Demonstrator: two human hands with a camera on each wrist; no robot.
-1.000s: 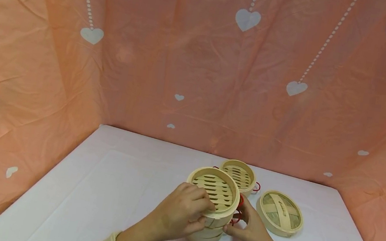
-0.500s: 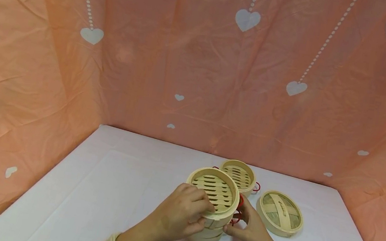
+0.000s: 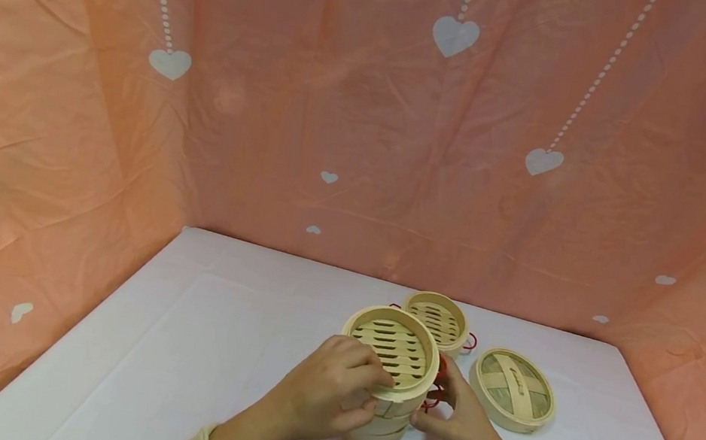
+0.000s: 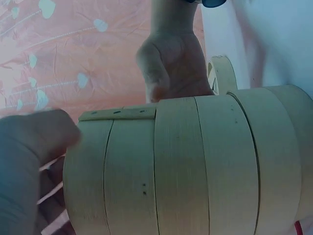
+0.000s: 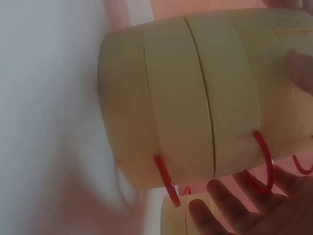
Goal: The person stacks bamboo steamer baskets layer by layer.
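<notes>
Head view: bamboo steamer stack (image 3: 398,352) sits between both hands (image 3: 334,388) (image 3: 459,418), touching each.

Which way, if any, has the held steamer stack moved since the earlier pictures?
No, I see no movement either way: in the head view, the steamer stack keeps its place relative to the far edge of the white table.

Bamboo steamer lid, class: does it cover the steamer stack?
No, the steamer lid lies on the white table, apart from the steamer stack.
</notes>
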